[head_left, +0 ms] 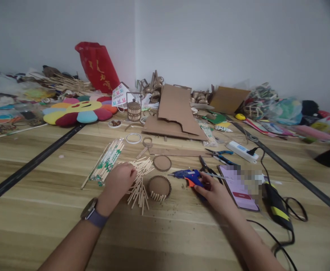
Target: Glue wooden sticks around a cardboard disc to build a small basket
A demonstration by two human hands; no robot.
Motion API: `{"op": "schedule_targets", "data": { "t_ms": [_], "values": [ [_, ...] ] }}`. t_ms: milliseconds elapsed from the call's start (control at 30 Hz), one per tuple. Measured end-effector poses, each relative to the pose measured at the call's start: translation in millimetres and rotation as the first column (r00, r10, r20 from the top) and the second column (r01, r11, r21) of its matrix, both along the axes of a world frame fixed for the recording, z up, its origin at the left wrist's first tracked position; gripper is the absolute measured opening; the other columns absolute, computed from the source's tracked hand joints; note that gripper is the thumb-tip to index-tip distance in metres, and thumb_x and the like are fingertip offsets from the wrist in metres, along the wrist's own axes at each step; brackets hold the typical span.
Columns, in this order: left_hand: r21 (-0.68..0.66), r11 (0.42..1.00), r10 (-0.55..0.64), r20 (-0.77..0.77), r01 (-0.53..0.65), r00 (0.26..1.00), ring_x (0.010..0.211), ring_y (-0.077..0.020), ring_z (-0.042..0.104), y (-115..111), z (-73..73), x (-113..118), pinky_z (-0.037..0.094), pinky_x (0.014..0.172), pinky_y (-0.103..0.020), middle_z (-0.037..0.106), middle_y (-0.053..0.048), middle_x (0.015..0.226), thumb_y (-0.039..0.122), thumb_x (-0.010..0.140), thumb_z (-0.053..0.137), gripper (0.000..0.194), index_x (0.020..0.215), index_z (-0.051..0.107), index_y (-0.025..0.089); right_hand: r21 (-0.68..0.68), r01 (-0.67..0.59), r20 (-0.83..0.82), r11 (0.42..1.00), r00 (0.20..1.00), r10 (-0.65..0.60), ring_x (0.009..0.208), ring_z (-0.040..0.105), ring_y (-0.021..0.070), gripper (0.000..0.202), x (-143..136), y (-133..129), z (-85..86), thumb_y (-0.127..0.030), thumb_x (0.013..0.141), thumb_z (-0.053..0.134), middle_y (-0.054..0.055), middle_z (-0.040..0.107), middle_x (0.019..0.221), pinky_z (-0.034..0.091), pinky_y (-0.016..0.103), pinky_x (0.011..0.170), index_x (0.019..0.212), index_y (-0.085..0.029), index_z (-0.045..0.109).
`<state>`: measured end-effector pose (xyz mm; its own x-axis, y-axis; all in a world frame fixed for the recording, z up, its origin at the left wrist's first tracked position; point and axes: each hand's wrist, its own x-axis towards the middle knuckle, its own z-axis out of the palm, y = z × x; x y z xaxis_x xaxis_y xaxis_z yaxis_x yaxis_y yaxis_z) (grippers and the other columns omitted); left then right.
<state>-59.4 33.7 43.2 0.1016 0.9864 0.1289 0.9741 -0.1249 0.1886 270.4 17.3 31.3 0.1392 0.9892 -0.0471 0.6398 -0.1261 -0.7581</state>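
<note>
A wooden worktop [18,233] in a pale corner.
Two plain walls, one on the left [54,30] and one on the right [224,37], meet in a straight up-and-down line behind the worktop. They look light grey, a bit blue, and the light on them is soft and dim. The worktop is yellow-brown with long, darker streaks running across it. One long black strip [35,163] slants over its left side, and another black strip [294,173] slants over its right side. A soft shadow [166,244] lies on the near part. At the back, a red bag [97,67] stands tilted near the corner.
</note>
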Motion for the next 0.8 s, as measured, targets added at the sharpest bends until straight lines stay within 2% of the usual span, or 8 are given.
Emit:
{"op": "schedule_targets", "data": {
  "t_ms": [100,267,500,633,733,767,800],
  "values": [
    [-0.057,0.998,-0.005,-0.023,0.003,1.0,0.076,-0.0224,0.065,-5.0,0.4,-0.7,0.044,0.067,-0.03,0.07,-0.007,0.076,0.022,0.087,0.052,0.021,0.07,0.066,0.019,0.068,-0.054,0.117,0.996,0.992,0.046,0.091,0.07,0.0251,0.057,-0.3,-2.3,-1.7,-0.03,0.077,0.066,0.01,0.073,0.101,0.055,0.038,0.085,0.131,-0.014,0.061],
    [-0.174,0.985,-0.036,-0.078,0.022,0.996,0.081,-0.0266,0.068,-8.3,-5.0,-3.0,0.046,0.07,-0.033,0.071,-0.012,0.082,0.021,0.086,0.054,0.017,0.077,0.068,0.017,0.128,-0.118,0.206,0.985,0.975,0.089,0.098,0.07,0.0272,0.052,1.2,-4.7,-8.0,-0.027,0.081,0.061,0.014,0.073,0.111,0.054,0.042,0.088,0.132,-0.014,0.061],
    [-0.172,0.984,-0.047,-0.01,0.045,0.999,0.083,-0.0268,0.068,-6.6,-11.3,-5.8,0.047,0.076,-0.034,0.071,-0.012,0.081,0.015,0.086,0.052,0.018,0.076,0.067,0.016,0.164,-0.18,0.294,0.97,0.947,0.126,0.108,0.067,0.0297,0.042,2.1,-5.0,-11.4,-0.031,0.085,0.059,0.017,0.07,0.121,0.052,0.047,0.095,0.123,-0.015,0.066],
    [-0.152,0.987,-0.038,0.059,0.046,0.998,0.084,-0.0268,0.067,-5.5,-1.6,-5.3,0.047,0.076,-0.035,0.072,-0.012,0.082,0.012,0.087,0.05,0.019,0.078,0.066,0.016,0.171,-0.187,0.335,0.967,0.934,0.121,0.107,0.066,0.0314,0.041,0.8,-5.6,-9.5,-0.035,0.087,0.056,0.018,0.07,0.118,0.051,0.049,0.095,0.119,-0.012,0.067],
    [-0.139,0.989,-0.015,0.222,0.047,0.975,0.082,-0.0223,0.068,-7.2,14.7,-0.7,0.048,0.072,-0.031,0.072,-0.007,0.084,0.021,0.091,0.048,0.019,0.09,0.067,0.018,0.326,-0.17,0.37,0.93,0.928,0.04,0.101,0.065,0.0328,0.034,-3.8,-8.5,-3.4,-0.036,0.087,0.054,0.017,0.072,0.106,0.051,0.05,0.092,0.107,-0.014,0.071],
    [-0.195,0.978,0.025,0.44,0.068,0.898,0.075,-0.0203,0.067,-8.9,20.0,2.0,0.048,0.066,-0.029,0.071,-0.005,0.079,0.025,0.09,0.051,0.017,0.091,0.066,0.018,0.384,-0.173,0.358,0.907,0.933,0.027,0.098,0.065,0.0325,0.032,-6.9,-10.7,-0.2,-0.036,0.088,0.054,0.016,0.072,0.102,0.051,0.049,0.09,0.104,-0.016,0.072],
    [-0.249,0.961,0.069,0.64,0.121,0.765,0.068,-0.0185,0.065,-11.1,24.3,5.4,0.047,0.061,-0.028,0.069,-0.002,0.075,0.03,0.088,0.054,0.017,0.092,0.065,0.018,0.427,-0.186,0.333,0.885,0.942,0.037,0.095,0.065,0.0314,0.029,-10.9,-13.7,3.3,-0.037,0.089,0.053,0.015,0.072,0.097,0.051,0.048,0.088,0.1,-0.018,0.072]
  ]
}}
